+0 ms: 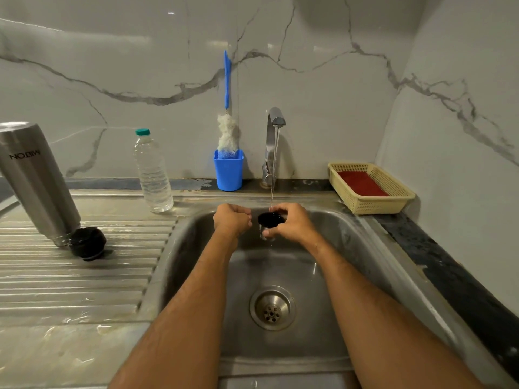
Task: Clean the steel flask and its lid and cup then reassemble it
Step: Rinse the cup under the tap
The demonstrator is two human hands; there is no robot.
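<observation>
1. Both forearms reach over the sink (pixel 351 228), cut off at the frame's bottom.
2. Right hand (pixel 292 223) pinches the cup (pixel 271 220) under the tap's stream (pixel 274 169); its body is mostly hidden.
3. Left hand (pixel 231 220) is curled, holding nothing visible.
4. The flask (pixel 36 181) stands inverted on the tabletop (pixel 70 276), beside its lid (pixel 87 242).

flask (pixel 36 181) and lid (pixel 87 243) left of sink (pixel 351 248), basket (pixel 370 189) right

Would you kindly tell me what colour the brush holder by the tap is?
The brush holder is bright blue, seen in the head view.
</observation>
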